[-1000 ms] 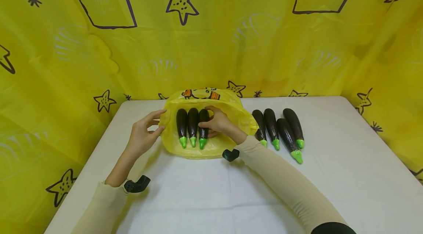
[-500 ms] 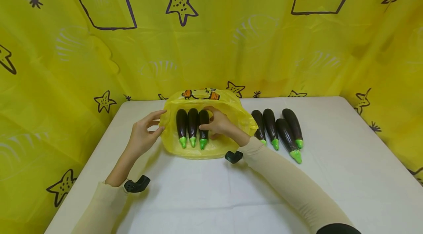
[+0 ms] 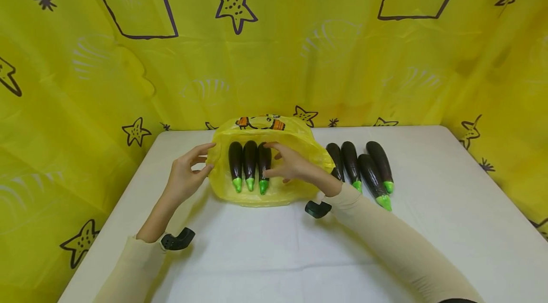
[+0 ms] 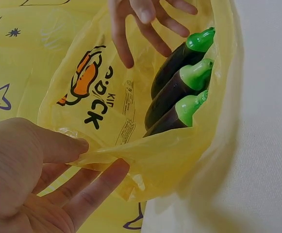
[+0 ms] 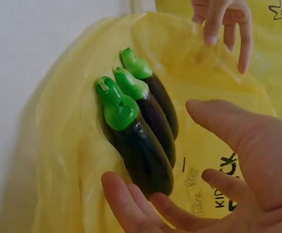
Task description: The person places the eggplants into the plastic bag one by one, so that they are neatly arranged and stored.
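A yellow plastic bag (image 3: 227, 195) lies with its mouth spread open toward me. Inside it, three dark eggplants (image 3: 250, 158) with green stem ends lie side by side. My left hand (image 3: 188, 173) pinches the bag's left edge between thumb and fingers, as the left wrist view shows at the rim (image 4: 104, 167). Over the right part of the bag, my right hand (image 3: 293, 163) has its fingers spread, next to the rightmost eggplant (image 5: 141, 155). Nothing is held in it, and in the head view its fingertips overlap that eggplant.
Several more eggplants (image 3: 371, 177) lie on the white table (image 3: 257, 250) to the right of the bag; my right forearm partly covers the nearest. Behind the table hangs a yellow patterned curtain (image 3: 274, 65). Each wrist carries a small dark camera (image 3: 177, 239).
My right hand has let go of the rightmost eggplant, opened its fingers and drawn back a little to the right. My left hand stays at the bag's edge.
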Demonstrator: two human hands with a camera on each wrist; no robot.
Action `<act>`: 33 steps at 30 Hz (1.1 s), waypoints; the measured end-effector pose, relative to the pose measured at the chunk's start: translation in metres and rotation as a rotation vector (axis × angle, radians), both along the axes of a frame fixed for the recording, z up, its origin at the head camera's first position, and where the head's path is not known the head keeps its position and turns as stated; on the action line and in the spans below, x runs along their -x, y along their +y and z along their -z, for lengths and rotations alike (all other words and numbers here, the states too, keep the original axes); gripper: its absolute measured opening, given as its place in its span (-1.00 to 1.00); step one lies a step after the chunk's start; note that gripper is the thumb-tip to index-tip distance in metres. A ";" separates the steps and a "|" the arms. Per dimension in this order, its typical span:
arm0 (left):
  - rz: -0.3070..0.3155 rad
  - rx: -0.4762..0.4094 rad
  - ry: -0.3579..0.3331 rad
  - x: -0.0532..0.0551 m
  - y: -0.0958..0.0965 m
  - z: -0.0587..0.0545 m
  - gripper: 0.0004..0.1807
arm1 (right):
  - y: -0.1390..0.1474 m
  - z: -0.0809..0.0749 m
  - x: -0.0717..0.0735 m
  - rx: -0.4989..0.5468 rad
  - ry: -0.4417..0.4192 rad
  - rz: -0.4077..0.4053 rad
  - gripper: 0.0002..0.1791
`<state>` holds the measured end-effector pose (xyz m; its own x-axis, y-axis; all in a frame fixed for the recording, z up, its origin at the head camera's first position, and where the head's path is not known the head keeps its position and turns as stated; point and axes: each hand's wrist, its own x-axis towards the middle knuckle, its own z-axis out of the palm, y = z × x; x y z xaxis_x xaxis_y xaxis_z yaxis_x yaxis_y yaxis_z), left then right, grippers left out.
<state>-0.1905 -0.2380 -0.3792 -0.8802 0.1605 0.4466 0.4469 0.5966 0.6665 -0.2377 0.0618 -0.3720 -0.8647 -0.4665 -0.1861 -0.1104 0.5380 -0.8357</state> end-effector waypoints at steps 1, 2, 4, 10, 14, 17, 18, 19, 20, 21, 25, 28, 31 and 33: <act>0.000 -0.001 -0.001 0.000 0.000 0.000 -0.40 | 0.003 -0.001 -0.002 0.016 -0.005 -0.023 -0.06; 0.001 -0.001 -0.002 0.000 0.000 0.000 -0.40 | 0.006 -0.003 -0.003 0.032 -0.014 -0.049 -0.05; 0.000 0.001 -0.001 0.000 0.000 0.000 -0.40 | 0.012 -0.005 -0.006 0.072 -0.037 -0.107 -0.04; 0.002 0.001 0.001 0.000 -0.001 0.001 -0.40 | 0.029 -0.011 -0.013 0.193 -0.072 -0.289 -0.06; 0.002 -0.003 -0.002 -0.001 -0.001 0.002 -0.40 | 0.037 -0.016 -0.020 0.233 -0.025 -0.358 -0.11; 0.003 -0.005 0.003 0.000 -0.001 0.002 -0.40 | 0.043 -0.018 -0.025 0.251 0.037 -0.383 -0.15; 0.004 -0.006 0.006 0.000 -0.001 0.002 -0.40 | 0.045 -0.019 -0.027 0.258 0.062 -0.388 -0.17; 0.004 -0.006 0.007 0.000 -0.001 0.002 -0.40 | 0.047 -0.019 -0.029 0.261 0.090 -0.390 -0.19; 0.004 -0.005 0.007 0.000 -0.001 0.003 -0.40 | 0.050 -0.020 -0.031 0.261 0.124 -0.388 -0.21; 0.004 -0.007 0.007 0.000 -0.001 0.003 -0.40 | 0.052 -0.020 -0.033 0.258 0.164 -0.383 -0.23; 0.005 -0.006 0.007 0.000 -0.002 0.003 -0.41 | 0.064 -0.021 -0.040 0.224 0.371 -0.341 -0.32; 0.003 -0.002 0.012 0.000 -0.002 0.004 -0.40 | 0.075 -0.021 -0.041 0.203 0.550 -0.315 -0.37; 0.003 0.001 0.020 0.001 -0.003 0.004 -0.40 | 0.086 -0.021 -0.041 0.180 0.690 -0.289 -0.40; 0.006 -0.001 0.022 0.001 -0.003 0.004 -0.40 | 0.094 -0.021 -0.040 0.160 0.750 -0.269 -0.42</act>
